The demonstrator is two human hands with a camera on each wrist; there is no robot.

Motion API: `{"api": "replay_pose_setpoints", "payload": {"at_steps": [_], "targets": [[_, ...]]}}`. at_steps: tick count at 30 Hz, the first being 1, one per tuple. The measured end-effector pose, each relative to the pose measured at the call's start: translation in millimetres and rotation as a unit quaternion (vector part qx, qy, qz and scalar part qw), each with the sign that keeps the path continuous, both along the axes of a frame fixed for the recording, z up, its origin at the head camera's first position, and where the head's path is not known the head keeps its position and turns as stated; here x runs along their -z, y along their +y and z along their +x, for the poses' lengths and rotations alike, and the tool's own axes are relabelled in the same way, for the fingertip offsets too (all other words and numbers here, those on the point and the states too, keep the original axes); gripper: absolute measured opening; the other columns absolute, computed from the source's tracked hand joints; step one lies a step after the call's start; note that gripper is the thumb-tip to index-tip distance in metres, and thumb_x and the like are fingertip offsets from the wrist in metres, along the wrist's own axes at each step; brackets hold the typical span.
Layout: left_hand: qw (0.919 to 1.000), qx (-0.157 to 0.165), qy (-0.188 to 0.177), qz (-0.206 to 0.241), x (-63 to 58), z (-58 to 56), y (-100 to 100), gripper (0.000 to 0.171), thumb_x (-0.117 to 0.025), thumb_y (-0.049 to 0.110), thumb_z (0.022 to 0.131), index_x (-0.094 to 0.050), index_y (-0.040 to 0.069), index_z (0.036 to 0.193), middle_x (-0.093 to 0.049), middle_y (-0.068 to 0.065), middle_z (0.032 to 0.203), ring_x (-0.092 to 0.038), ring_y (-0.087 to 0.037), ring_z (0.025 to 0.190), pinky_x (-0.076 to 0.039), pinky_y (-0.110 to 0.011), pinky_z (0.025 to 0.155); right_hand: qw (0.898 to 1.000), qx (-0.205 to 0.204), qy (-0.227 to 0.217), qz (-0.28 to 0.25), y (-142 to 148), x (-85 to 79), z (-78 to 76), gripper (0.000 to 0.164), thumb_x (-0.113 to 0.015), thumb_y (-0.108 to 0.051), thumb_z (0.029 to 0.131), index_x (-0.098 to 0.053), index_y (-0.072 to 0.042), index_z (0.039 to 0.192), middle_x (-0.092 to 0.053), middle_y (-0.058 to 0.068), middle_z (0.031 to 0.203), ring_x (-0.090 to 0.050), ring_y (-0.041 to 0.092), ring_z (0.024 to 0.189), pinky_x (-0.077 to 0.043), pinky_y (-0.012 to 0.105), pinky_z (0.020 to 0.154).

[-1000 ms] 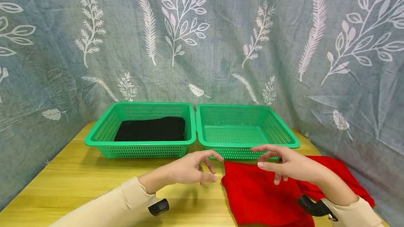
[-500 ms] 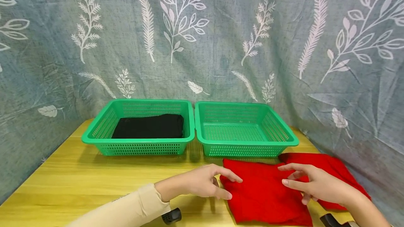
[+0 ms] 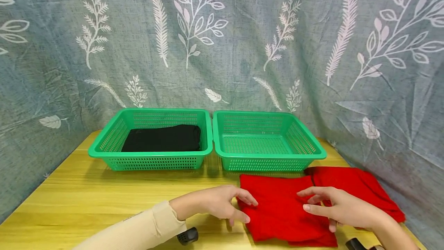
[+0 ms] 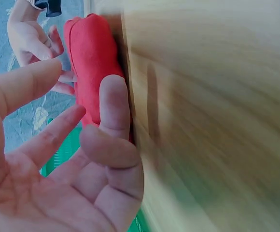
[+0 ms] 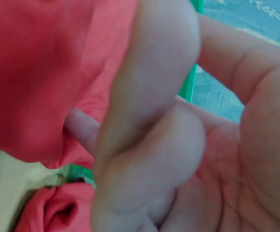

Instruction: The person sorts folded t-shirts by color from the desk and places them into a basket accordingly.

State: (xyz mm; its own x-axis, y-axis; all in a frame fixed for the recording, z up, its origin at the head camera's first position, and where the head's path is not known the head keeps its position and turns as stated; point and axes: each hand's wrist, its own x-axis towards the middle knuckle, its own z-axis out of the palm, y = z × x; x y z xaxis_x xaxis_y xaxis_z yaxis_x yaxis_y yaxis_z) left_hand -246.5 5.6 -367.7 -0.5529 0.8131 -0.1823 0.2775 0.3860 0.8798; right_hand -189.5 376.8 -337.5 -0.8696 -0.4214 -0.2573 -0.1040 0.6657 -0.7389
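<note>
A folded red cloth point(image 3: 277, 200) lies flat on the table in the head view, with its layers stacked at the near edge. My left hand point(image 3: 222, 203) is at its left side, fingers loosely bent and spread, index fingertip over the cloth. Over the cloth's right part is my right hand point(image 3: 333, 207), its fingers relaxed and apart. In the right wrist view one fingertip point(image 5: 82, 126) meets the red fabric point(image 5: 38, 72). The left wrist view shows the cloth's rounded edge point(image 4: 94, 58) beyond my left fingers.
A second folded red cloth point(image 3: 360, 188) lies to the right. Behind stand two green plastic baskets side by side: the left basket point(image 3: 149, 161) holds a folded black cloth point(image 3: 163, 138), the right basket point(image 3: 267, 163) shows its bare floor. A patterned curtain point(image 3: 222, 49) hangs behind the wooden table point(image 3: 104, 203).
Both hands came down and rightward to the red cloth, then shifted slightly left. The cloth has slid a little left, and its near edge looks less even.
</note>
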Motion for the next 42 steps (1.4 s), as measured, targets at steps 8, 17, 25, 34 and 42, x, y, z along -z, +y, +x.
{"api": "replay_pose_setpoints", "payload": {"at_steps": [8,17,25,34,42], "targets": [[0.9999,0.0,-0.01,-0.007,-6.4,-3.8,-20,0.033,-0.075,0.016,0.101,-0.072,0.014,0.133,-0.067,0.004,0.126,-0.072,-0.021,0.065,-0.043,-0.023,0.053,1.0,-0.025,-0.006,-0.016,-16,1.1,0.4,0.048,-0.068,-0.026,0.107,-0.06,-0.005,0.149,-0.064,0.019,0.137,-0.064,0.037,0.051,-0.061,0.034,0.06],[0.9995,-0.009,-0.007,-0.03,-3.7,-2.9,-45,0.033,-0.075,0.021,0.102,-0.073,0.021,0.135,-0.068,0.007,0.128,-0.073,-0.024,0.066,-0.033,-0.022,0.05,0.998,-0.043,-0.012,-0.041,-32,7.2,0.6,0.043,-0.067,-0.026,0.107,-0.064,-0.006,0.145,-0.063,0.02,0.139,-0.062,0.044,0.053,-0.061,0.035,0.059],[0.999,-0.011,0.005,-0.043,-11.4,-0.9,-71,0.034,-0.073,0.018,0.103,-0.071,0.017,0.136,-0.068,0.004,0.136,-0.075,-0.028,0.069,-0.042,-0.024,0.06,0.995,-0.075,-0.018,-0.062,-53,8.1,3.4,0.036,-0.066,-0.025,0.108,-0.067,-0.008,0.14,-0.062,0.019,0.137,-0.059,0.047,0.054,-0.058,0.03,0.056],[0.9986,-0.045,0.028,0.004,-17.8,-2.0,-96,0.037,-0.069,0.018,0.105,-0.068,0.013,0.142,-0.067,-0.009,0.134,-0.075,-0.031,0.076,-0.057,-0.034,0.082,0.997,-0.049,-0.007,-0.059,-35,0.4,1.7,0.04,-0.062,-0.024,0.111,-0.063,-0.007,0.147,-0.066,0.019,0.133,-0.067,0.035,0.057,-0.053,0.028,0.054],[0.996,-0.086,-0.006,0.023,-12.9,1.4,-106,0.055,-0.071,0.015,0.104,-0.053,0.017,0.156,-0.069,-0.012,0.114,-0.074,-0.03,0.073,-0.047,-0.027,0.059,0.998,-0.012,-0.018,-0.055,-27,6.9,6.9,0.059,-0.064,-0.025,0.11,-0.042,-0.009,0.162,-0.062,0.018,0.128,-0.069,0.034,0.059,-0.052,0.029,0.054]]}}
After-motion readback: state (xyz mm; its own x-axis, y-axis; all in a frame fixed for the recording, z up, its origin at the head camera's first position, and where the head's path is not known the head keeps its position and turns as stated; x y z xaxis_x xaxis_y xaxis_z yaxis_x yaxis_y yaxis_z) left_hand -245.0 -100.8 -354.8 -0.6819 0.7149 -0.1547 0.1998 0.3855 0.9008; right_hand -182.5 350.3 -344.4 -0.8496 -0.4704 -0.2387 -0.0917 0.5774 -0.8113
